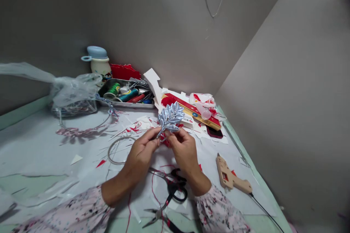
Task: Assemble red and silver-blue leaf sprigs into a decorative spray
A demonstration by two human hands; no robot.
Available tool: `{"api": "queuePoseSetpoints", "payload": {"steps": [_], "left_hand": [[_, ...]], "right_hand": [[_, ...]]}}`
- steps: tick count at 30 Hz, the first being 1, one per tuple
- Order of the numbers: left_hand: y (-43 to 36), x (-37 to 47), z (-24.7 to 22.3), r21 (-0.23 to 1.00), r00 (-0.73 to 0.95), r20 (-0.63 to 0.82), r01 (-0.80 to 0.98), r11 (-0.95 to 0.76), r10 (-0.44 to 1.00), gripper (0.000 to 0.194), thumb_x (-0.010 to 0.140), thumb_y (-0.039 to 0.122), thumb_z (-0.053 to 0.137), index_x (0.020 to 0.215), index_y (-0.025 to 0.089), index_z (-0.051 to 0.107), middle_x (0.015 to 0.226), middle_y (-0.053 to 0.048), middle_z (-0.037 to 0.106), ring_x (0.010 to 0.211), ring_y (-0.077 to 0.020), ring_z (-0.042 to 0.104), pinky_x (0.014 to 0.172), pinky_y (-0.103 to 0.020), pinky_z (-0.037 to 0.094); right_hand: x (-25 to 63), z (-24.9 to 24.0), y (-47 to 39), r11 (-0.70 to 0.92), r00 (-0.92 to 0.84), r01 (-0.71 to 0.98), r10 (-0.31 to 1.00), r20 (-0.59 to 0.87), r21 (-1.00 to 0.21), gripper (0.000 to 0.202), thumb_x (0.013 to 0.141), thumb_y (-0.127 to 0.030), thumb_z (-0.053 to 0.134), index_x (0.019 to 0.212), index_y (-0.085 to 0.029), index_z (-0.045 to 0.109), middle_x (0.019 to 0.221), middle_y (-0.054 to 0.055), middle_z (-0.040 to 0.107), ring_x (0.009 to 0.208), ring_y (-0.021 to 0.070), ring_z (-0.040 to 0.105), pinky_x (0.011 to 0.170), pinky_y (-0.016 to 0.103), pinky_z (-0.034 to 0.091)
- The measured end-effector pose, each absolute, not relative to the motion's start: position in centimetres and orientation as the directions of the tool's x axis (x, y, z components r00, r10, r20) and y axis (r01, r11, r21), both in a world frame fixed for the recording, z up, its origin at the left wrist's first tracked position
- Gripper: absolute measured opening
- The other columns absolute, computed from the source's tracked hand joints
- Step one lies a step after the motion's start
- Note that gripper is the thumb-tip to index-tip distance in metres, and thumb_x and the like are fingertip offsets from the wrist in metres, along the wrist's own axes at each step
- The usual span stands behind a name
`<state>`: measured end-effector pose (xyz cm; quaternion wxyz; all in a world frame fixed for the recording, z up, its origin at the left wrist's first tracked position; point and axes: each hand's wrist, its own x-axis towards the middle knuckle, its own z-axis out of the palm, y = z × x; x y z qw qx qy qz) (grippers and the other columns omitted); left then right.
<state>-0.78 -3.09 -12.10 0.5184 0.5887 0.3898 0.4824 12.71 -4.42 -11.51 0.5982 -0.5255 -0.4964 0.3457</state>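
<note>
Clearly, the silvery-blue, leaf-shaped spray of shiny, fabric-like material point(171, 115) is held up over the white-covered worktable point(54, 156), its narrow stem pinched by the left hand point(142, 150) and its lowest leaves by the right hand point(185, 150). It may be judged light, slick and easily creased, so it is best gripped at the stem, with the leaf tips left unpressed.

Leaf spray point(171, 117), above the table point(30, 181); scissors point(172, 188) and pliers point(158, 213) in front, glue gun point(232, 177) at right. Tray point(128, 105) at back, spools point(127, 95) inside; bottle point(100, 64) behind tray, plastic bag point(72, 93) left.
</note>
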Motion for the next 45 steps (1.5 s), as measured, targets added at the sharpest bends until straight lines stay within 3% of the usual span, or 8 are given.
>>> {"api": "queuePoseSetpoints", "payload": {"steps": [4, 10, 15, 25, 30, 33, 37, 45], "left_hand": [[-3.1, -0.8, -12.0, 0.985, 0.237, 0.17, -0.079, -0.156, 0.957, 0.037, 0.085, 0.029, 0.05, 0.118, 0.019, 0.065, 0.066, 0.003, 0.049, 0.063, -0.016, 0.044, 0.062, -0.027, 0.037], [-3.2, -0.7, -11.5, 0.985, 0.2, 0.158, -0.101, -0.14, 0.967, 0.028, 0.088, 0.034, 0.054, 0.107, 0.018, 0.067, 0.063, 0.004, 0.049, 0.06, -0.0135, 0.044, 0.059, -0.025, 0.037], [-3.4, -0.4, -10.6, 0.988, 0.206, 0.117, -0.128, -0.091, 0.971, 0.023, 0.086, 0.036, 0.06, 0.098, 0.018, 0.069, 0.069, 0.002, 0.061, 0.061, -0.0137, 0.054, 0.058, -0.024, 0.043], [-2.8, -0.6, -10.9, 0.979, 0.149, 0.203, 0.003, -0.205, 0.968, 0.017, 0.083, 0.033, 0.066, 0.087, 0.017, 0.07, 0.084, -0.002, 0.069, 0.082, -0.0189, 0.062, 0.076, -0.026, 0.047], [-2.4, -0.7, -11.2, 0.977, 0.136, 0.202, 0.04, -0.21, 0.97, 0.02, 0.081, 0.033, 0.067, 0.091, 0.016, 0.071, 0.085, -0.003, 0.07, 0.079, -0.0185, 0.061, 0.073, -0.027, 0.046], [-2.4, -0.6, -11.5, 0.979, 0.184, 0.191, 0.03, -0.2, 0.964, 0.019, 0.081, 0.032, 0.067, 0.091, 0.017, 0.071, 0.081, -0.002, 0.071, 0.077, -0.0184, 0.062, 0.072, -0.026, 0.046], [-2.4, -0.4, -11.8, 0.979, 0.322, 0.174, 0.045, -0.199, 0.931, 0.017, 0.082, 0.033, 0.065, 0.087, 0.018, 0.071, 0.084, -0.003, 0.071, 0.078, -0.0193, 0.064, 0.073, -0.028, 0.048], [-2.4, -0.4, -11.2, 0.999, 0.431, 0.037, -0.008, -0.037, 0.902, 0.018, 0.075, 0.034, 0.07, 0.074, 0.016, 0.07, 0.064, 0.001, 0.062, 0.055, -0.0122, 0.051, 0.053, -0.023, 0.039]], "right_hand": [[12.7, -11.7, -4.6, 0.211, 0.272, 0.14, 0.931, 0.243, -0.967, 0.015, 0.08, -0.032, 0.064, 0.075, -0.018, 0.063, 0.065, -0.002, 0.058, 0.061, 0.0131, 0.053, 0.059, 0.026, 0.042], [12.2, -12.1, -5.0, 0.166, 0.138, -0.094, 0.979, 0.153, -0.982, 0.017, 0.087, -0.037, 0.058, 0.088, -0.02, 0.056, 0.058, -0.004, 0.062, 0.047, 0.0113, 0.053, 0.047, 0.023, 0.042], [12.0, -12.3, -4.9, 0.144, 0.103, -0.182, 0.987, 0.127, -0.973, 0.019, 0.085, -0.038, 0.06, 0.086, -0.02, 0.057, 0.067, -0.002, 0.065, 0.049, 0.0113, 0.058, 0.047, 0.023, 0.045], [12.1, -12.6, -5.0, 0.116, 0.111, -0.042, 0.988, 0.111, -0.992, 0.019, 0.083, -0.035, 0.06, 0.072, -0.02, 0.055, 0.057, -0.005, 0.056, 0.043, 0.0094, 0.046, 0.045, 0.023, 0.035], [12.5, -12.4, -5.0, 0.223, 0.251, 0.08, 0.939, 0.236, -0.972, 0.014, 0.082, -0.032, 0.06, 0.088, -0.02, 0.065, 0.08, 0.0, 0.064, 0.063, 0.0131, 0.053, 0.057, 0.025, 0.041], [12.7, -12.0, -4.9, 0.218, 0.276, -0.015, 0.939, 0.206, -0.976, 0.022, 0.083, -0.04, 0.062, 0.093, -0.02, 0.065, 0.085, 0.001, 0.065, 0.07, 0.0143, 0.055, 0.062, 0.026, 0.042], [13.1, -11.6, -4.7, 0.153, 0.154, -0.214, 0.981, 0.121, -0.965, 0.026, 0.082, -0.047, 0.065, 0.088, -0.021, 0.065, 0.077, -0.001, 0.063, 0.068, 0.0134, 0.054, 0.065, 0.026, 0.042], [13.7, -11.3, -4.3, 0.088, 0.138, -0.317, 0.989, 0.045, -0.944, 0.024, 0.071, -0.037, 0.076, 0.086, -0.02, 0.069, 0.077, 0.0, 0.065, 0.065, 0.014, 0.053, 0.066, 0.028, 0.042]]}}
